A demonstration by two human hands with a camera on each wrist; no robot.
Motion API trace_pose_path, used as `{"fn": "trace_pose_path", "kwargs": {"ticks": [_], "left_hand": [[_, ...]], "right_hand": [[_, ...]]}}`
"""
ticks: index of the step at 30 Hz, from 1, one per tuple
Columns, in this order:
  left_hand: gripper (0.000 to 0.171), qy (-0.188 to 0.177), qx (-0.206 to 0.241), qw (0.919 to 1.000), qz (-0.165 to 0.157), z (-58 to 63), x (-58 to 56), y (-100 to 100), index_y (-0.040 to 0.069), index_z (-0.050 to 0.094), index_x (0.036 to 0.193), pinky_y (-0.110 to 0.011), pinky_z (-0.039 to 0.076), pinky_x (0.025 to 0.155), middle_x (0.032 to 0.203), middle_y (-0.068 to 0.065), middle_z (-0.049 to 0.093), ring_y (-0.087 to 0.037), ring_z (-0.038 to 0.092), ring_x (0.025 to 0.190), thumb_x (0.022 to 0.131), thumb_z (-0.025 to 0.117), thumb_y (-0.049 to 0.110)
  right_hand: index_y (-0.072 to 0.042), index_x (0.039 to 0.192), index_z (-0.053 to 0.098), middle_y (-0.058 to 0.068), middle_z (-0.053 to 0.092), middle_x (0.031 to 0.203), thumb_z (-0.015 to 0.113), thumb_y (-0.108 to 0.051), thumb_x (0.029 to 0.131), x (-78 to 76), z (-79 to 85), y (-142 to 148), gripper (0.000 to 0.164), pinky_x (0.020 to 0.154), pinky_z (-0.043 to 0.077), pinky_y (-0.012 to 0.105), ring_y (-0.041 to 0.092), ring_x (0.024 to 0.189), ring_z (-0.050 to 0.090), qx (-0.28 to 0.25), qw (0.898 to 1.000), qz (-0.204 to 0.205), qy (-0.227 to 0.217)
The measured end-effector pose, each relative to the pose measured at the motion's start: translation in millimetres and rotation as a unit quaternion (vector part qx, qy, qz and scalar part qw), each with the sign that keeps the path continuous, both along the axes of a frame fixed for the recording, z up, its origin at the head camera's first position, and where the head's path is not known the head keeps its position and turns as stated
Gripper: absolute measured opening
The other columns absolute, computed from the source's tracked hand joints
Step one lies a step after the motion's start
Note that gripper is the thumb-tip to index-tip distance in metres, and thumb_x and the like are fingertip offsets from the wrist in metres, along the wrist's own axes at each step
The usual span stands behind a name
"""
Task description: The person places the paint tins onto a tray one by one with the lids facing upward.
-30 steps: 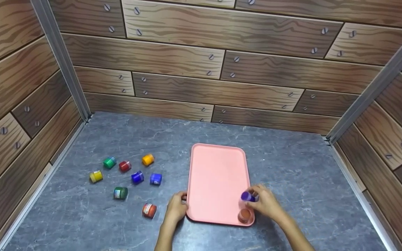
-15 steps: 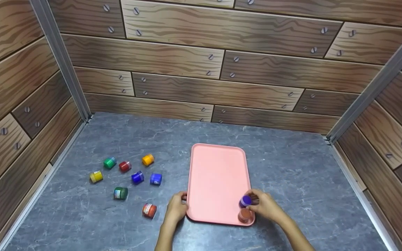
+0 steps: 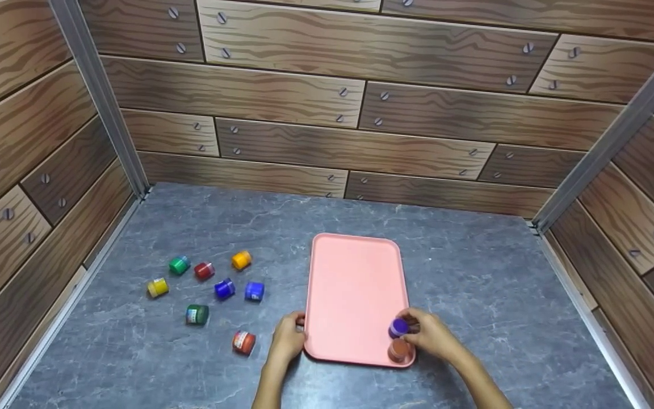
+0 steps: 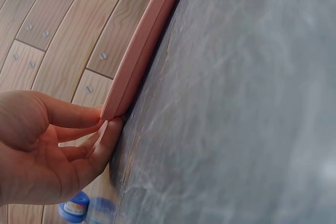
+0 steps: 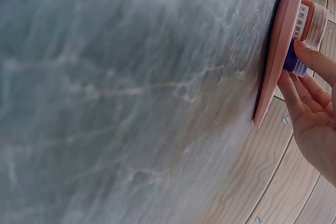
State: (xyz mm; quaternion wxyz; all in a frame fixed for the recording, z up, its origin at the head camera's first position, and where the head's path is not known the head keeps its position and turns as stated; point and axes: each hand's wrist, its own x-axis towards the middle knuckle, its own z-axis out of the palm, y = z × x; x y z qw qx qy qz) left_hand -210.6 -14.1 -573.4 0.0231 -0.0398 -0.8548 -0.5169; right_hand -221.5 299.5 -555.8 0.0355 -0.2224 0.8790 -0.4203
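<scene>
A pink tray (image 3: 355, 284) lies flat on the grey marbled table. My left hand (image 3: 288, 339) pinches its left rim near the front; in the left wrist view, thumb and fingers meet around the tray edge (image 4: 137, 51). On the tray's front right part, my right hand (image 3: 430, 334) holds a small purple paint jar (image 3: 398, 328) between thumb and fingers. Close in front of it, in the corner, a brown paint jar (image 3: 399, 350) stands upright. The right wrist view shows the purple jar (image 5: 295, 62) beside the brown jar (image 5: 311, 23), which bears a printed white label.
Left of the tray several paint jars lie scattered on their sides, among them a red-orange jar (image 3: 243, 342), a dark green jar (image 3: 197, 314), a blue jar (image 3: 254, 291) and a yellow jar (image 3: 158, 287). Wood-patterned walls (image 3: 304, 91) enclose the table at back and sides.
My right hand has lowered the purple jar and turned it upright beside the brown jar, slightly toward the front. Over the last half second it stays nearly still. The left hand has not moved.
</scene>
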Motion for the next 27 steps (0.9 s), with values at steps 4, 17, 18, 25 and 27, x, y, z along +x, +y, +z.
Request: {"fn": "trace_pose_path", "kwargs": {"ticks": [4,17,18,25,27], "left_hand": [[0.041,0.001,0.0,1.0,-0.002,-0.2,-0.5,0,-0.01,0.06,0.103,-0.039,0.045,0.071,0.083,-0.009,0.061,-0.027,0.056,0.08,0.063,0.052,-0.015],[0.042,0.01,0.021,0.9996,-0.014,-0.1,-0.3,-1,-0.012,0.059,0.103,-0.033,0.045,0.067,0.083,-0.011,0.062,-0.025,0.056,0.076,0.061,0.053,-0.016],[0.043,0.009,0.023,0.9996,-0.013,0.1,-0.3,-1,-0.012,0.059,0.103,-0.033,0.045,0.066,0.083,-0.012,0.062,-0.025,0.056,0.076,0.061,0.053,-0.016],[0.041,0.008,0.019,0.9997,-0.012,0.8,0.0,-1,-0.012,0.059,0.102,-0.032,0.044,0.064,0.082,-0.011,0.061,-0.024,0.055,0.074,0.062,0.053,-0.016],[0.041,0.01,0.02,0.9997,-0.012,1.0,-0.6,-1,-0.012,0.059,0.102,-0.032,0.044,0.065,0.082,-0.011,0.061,-0.024,0.055,0.074,0.062,0.052,-0.016]], "right_hand": [[0.007,0.102,0.057,0.021,0.06,0.097,0.068,0.01,0.07,0.8,2.7,1,0.034,0.076,0.05,0.039,0.039,0.089,0.06,-0.01,1.0,0.017,-0.007],[0.013,0.106,0.054,0.022,0.06,0.09,0.06,0.014,0.073,-10.0,14.8,7,0.034,0.07,0.05,0.042,0.037,0.082,0.06,0.017,0.997,-0.076,0.0],[0.013,0.106,0.054,0.019,0.06,0.087,0.061,0.013,0.072,-10.7,14.1,6,0.034,0.067,0.05,0.04,0.034,0.078,0.06,0.023,0.995,-0.094,-0.012],[0.015,0.112,0.047,0.01,0.054,0.075,0.056,0.017,0.071,-14.3,8.8,-4,0.042,0.054,0.053,0.034,0.021,0.062,0.057,0.0,0.974,-0.183,-0.132],[0.015,0.113,0.046,0.01,0.053,0.074,0.054,0.017,0.069,-15.6,8.9,-6,0.045,0.053,0.053,0.034,0.02,0.06,0.057,-0.01,0.972,-0.19,-0.141]]}}
